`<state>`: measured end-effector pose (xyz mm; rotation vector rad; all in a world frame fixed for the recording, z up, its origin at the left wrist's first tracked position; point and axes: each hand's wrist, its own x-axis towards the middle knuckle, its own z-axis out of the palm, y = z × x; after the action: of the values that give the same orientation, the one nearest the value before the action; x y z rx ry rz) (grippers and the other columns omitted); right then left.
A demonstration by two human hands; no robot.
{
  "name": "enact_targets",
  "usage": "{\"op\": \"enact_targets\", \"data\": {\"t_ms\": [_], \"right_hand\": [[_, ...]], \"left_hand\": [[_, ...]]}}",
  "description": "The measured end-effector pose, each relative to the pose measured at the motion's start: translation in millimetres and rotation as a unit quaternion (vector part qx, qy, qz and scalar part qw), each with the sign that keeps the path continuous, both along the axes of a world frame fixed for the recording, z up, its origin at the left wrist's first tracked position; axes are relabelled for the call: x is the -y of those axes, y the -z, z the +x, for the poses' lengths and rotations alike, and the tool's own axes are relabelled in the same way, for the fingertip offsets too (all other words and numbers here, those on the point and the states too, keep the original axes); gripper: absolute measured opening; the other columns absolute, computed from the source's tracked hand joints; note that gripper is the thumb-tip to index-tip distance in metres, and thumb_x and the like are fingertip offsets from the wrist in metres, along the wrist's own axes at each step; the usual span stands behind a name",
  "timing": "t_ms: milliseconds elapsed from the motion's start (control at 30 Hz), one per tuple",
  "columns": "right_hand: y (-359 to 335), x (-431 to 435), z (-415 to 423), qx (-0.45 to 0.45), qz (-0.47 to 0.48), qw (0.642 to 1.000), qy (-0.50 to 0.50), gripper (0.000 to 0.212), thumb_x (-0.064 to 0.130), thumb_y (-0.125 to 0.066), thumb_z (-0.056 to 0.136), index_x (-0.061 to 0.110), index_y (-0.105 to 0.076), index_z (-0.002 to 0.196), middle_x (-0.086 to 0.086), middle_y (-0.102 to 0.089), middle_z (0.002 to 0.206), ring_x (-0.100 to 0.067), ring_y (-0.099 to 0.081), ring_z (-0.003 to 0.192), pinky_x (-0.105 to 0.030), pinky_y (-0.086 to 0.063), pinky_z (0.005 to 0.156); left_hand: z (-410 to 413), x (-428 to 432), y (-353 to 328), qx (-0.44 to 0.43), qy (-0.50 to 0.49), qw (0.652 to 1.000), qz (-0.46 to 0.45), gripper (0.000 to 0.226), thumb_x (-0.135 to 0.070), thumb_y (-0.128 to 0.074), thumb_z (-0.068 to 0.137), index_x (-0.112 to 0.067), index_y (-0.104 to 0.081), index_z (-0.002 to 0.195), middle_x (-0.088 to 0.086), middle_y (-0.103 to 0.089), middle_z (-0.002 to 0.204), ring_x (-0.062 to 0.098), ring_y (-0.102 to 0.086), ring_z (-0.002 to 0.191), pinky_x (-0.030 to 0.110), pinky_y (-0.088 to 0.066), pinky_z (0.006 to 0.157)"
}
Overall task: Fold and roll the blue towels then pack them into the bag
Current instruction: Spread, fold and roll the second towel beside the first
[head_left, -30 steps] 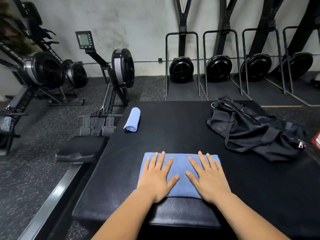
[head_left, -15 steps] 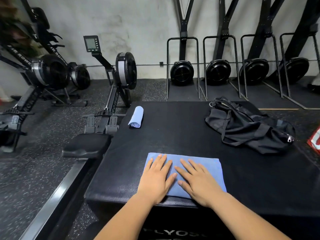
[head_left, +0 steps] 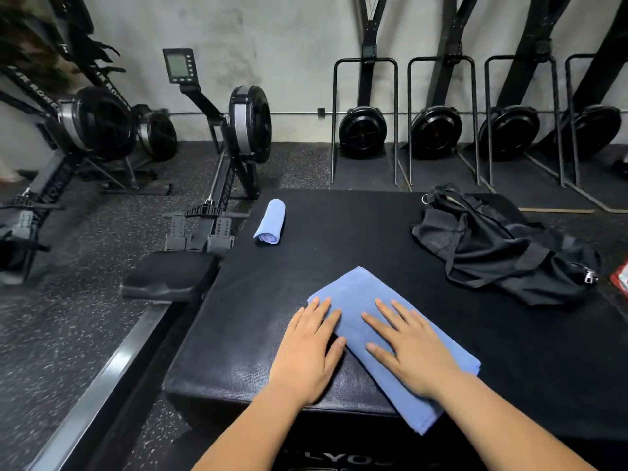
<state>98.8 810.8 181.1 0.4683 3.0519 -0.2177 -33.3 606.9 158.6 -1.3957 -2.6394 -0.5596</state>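
A folded blue towel point(head_left: 356, 294) lies diagonally on the black padded box point(head_left: 339, 239), its near corner hanging over the front edge. My right hand point(head_left: 407, 348) presses flat on the towel with straight fingers. My left hand point(head_left: 309, 348) lies flat with its fingertips on the towel's left edge and its palm on the box. A second blue towel point(head_left: 270, 222), rolled up, rests at the box's far left corner. The black bag point(head_left: 499, 249) lies crumpled at the far right of the box.
Rowing machines point(head_left: 234, 137) stand on the speckled floor to the left, one seat point(head_left: 170, 275) close to the box's left edge. More machines are stored upright along the back wall. A red item point(head_left: 620, 278) shows at the right edge.
The towel has turned from square-on to diagonal, its near corner now over the front edge. Both hands moved with it, still flat. The camera has come closer.
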Motion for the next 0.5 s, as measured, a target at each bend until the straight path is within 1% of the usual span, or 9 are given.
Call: {"op": "enact_targets", "data": {"t_ms": [67,133,200,267,333,400,433,500], "right_hand": [[6,1,-4,-0.009,0.014,0.999,0.039,0.077,0.083,0.006,0.092,0.053,-0.005,0.162,0.015,0.014,0.172,-0.014,0.014,0.160,-0.042,0.003,0.130],[9,19,-22,-0.022,0.013,0.993,0.114,0.075,0.077,0.000,0.095,0.049,-0.007,0.164,0.008,0.008,0.175,-0.020,0.012,0.161,-0.045,0.002,0.130],[7,42,-41,-0.024,-0.014,0.984,0.177,0.071,0.073,-0.006,0.100,0.043,-0.007,0.165,0.002,0.007,0.175,-0.026,0.013,0.160,-0.048,0.003,0.129],[7,59,-54,-0.027,-0.046,0.978,0.200,0.067,0.068,-0.013,0.103,0.042,-0.006,0.165,0.000,0.008,0.175,-0.028,0.015,0.160,-0.048,0.006,0.129],[6,63,-60,-0.031,-0.076,0.976,0.203,0.064,0.062,-0.017,0.106,0.041,-0.009,0.166,0.003,0.008,0.175,-0.025,0.016,0.160,-0.046,0.007,0.129],[4,54,-58,-0.033,-0.104,0.976,0.187,0.062,0.058,-0.019,0.108,0.038,-0.012,0.166,0.005,0.007,0.175,-0.023,0.015,0.160,-0.045,0.005,0.129],[4,47,-53,-0.028,-0.109,0.980,0.164,0.061,0.058,-0.020,0.109,0.038,-0.013,0.166,0.005,0.007,0.175,-0.022,0.015,0.160,-0.044,0.003,0.130],[8,33,-35,-0.018,-0.057,0.995,0.086,0.064,0.062,-0.018,0.107,0.039,-0.009,0.166,0.007,0.011,0.174,-0.022,0.015,0.160,-0.042,0.000,0.130]], "left_hand": [[0,0,-1,0.005,0.004,1.000,0.007,0.059,-0.053,-0.027,0.111,-0.027,-0.033,0.163,-0.009,-0.015,0.175,0.009,0.004,0.162,0.039,-0.008,0.131],[-2,-2,-1,0.015,0.011,1.000,0.015,0.057,-0.051,-0.027,0.112,-0.028,-0.034,0.163,-0.012,-0.016,0.174,0.008,0.004,0.161,0.038,-0.010,0.131],[-4,-2,-1,0.023,0.023,0.999,0.025,0.056,-0.049,-0.026,0.112,-0.026,-0.037,0.162,-0.013,-0.020,0.173,0.009,0.001,0.162,0.039,-0.014,0.130],[-6,-1,0,0.027,0.036,0.998,0.039,0.056,-0.047,-0.026,0.112,-0.023,-0.041,0.160,-0.011,-0.025,0.172,0.011,-0.005,0.162,0.041,-0.019,0.129],[-7,-1,0,0.033,0.043,0.998,0.035,0.057,-0.050,-0.029,0.111,-0.023,-0.040,0.160,-0.012,-0.028,0.171,0.012,-0.008,0.161,0.041,-0.019,0.129],[-6,-1,-1,0.030,0.043,0.999,0.001,0.061,-0.056,-0.033,0.108,-0.028,-0.035,0.162,-0.016,-0.025,0.171,0.010,-0.005,0.161,0.039,-0.015,0.130],[-6,-1,-1,0.024,0.041,0.999,-0.020,0.064,-0.059,-0.032,0.107,-0.029,-0.032,0.163,-0.017,-0.022,0.171,0.010,-0.002,0.161,0.039,-0.013,0.130],[-6,-2,0,0.013,0.038,0.998,-0.054,0.067,-0.062,-0.027,0.106,-0.030,-0.026,0.165,-0.019,-0.015,0.173,0.011,0.003,0.161,0.038,-0.009,0.131]]}}
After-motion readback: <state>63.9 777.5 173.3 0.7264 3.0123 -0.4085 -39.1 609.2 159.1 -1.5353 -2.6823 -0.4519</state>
